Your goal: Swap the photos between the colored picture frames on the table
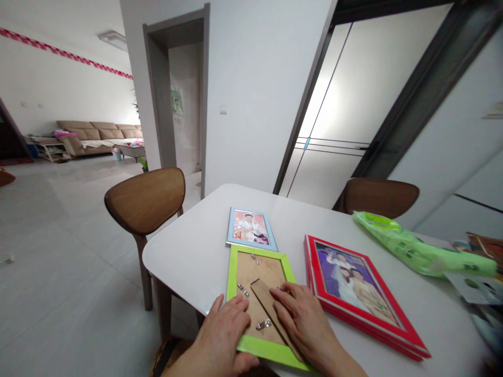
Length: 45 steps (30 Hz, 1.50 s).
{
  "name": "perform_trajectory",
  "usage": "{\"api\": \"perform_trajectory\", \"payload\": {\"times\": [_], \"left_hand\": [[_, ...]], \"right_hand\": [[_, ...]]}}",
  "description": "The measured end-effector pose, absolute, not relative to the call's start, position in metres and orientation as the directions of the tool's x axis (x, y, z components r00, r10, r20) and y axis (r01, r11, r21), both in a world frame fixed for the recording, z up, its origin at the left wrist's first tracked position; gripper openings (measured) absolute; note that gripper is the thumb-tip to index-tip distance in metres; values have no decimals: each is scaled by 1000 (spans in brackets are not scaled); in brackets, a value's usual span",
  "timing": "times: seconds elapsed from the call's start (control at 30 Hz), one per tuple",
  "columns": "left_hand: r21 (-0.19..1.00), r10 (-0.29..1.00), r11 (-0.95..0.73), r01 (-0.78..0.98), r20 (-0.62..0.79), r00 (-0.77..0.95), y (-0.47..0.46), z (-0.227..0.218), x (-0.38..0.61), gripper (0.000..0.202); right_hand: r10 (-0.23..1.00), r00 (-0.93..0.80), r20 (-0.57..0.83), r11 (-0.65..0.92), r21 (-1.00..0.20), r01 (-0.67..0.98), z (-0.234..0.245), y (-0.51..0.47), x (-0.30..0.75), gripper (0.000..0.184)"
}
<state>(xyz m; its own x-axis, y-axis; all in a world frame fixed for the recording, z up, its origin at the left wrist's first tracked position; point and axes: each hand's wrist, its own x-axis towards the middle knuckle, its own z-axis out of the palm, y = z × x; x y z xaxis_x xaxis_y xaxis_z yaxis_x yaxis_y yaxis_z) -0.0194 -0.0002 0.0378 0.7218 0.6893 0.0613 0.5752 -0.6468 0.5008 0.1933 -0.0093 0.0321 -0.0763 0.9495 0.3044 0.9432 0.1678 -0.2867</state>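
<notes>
A lime-green picture frame (266,351) lies face down on the table's near edge. Its brown backing board (251,267) carries several metal clips and a flat stand leg (271,314) running diagonally. My left hand (222,335) holds the frame's lower left part, fingers over the left side and thumb at the bottom edge. Across the right side, my right hand (302,319) grips with bent fingers; its fingertips touch the backing by the stand leg and partly cover a clip at the right edge. The right thumb is hidden.
A light-blue framed photo (250,229) lies just beyond the green frame. Stacked red framed photos (353,288) are to the right, near green plastic packaging (424,251). Wooden chairs (147,201) stand around the white table (188,262).
</notes>
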Motion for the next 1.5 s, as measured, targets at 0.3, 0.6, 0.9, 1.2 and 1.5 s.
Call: {"api": "perform_trajectory", "payload": {"times": [0.3, 0.6, 0.9, 1.2, 1.5], "left_hand": [[520, 698, -627, 580, 44, 715, 3, 34, -23, 49], [510, 699, -647, 567, 98, 709, 4, 36, -25, 37], [517, 702, -646, 562, 111, 704, 4, 38, -27, 38], [538, 703, -621, 570, 61, 708, 6, 36, -27, 40], [553, 702, -623, 552, 85, 707, 6, 33, -29, 39]], "right_hand": [[979, -14, 204, 90, -365, 927, 36, -4, 203, 22], [988, 68, 140, -26, -282, 959, 41, 4, 199, 19], [986, 86, 145, -31, -347, 937, 47, -1, 193, 21], [877, -407, 256, 476, -339, 812, 47, -33, 160, 25], [882, -419, 216, 471, -358, 806, 47, -31, 164, 26]]}}
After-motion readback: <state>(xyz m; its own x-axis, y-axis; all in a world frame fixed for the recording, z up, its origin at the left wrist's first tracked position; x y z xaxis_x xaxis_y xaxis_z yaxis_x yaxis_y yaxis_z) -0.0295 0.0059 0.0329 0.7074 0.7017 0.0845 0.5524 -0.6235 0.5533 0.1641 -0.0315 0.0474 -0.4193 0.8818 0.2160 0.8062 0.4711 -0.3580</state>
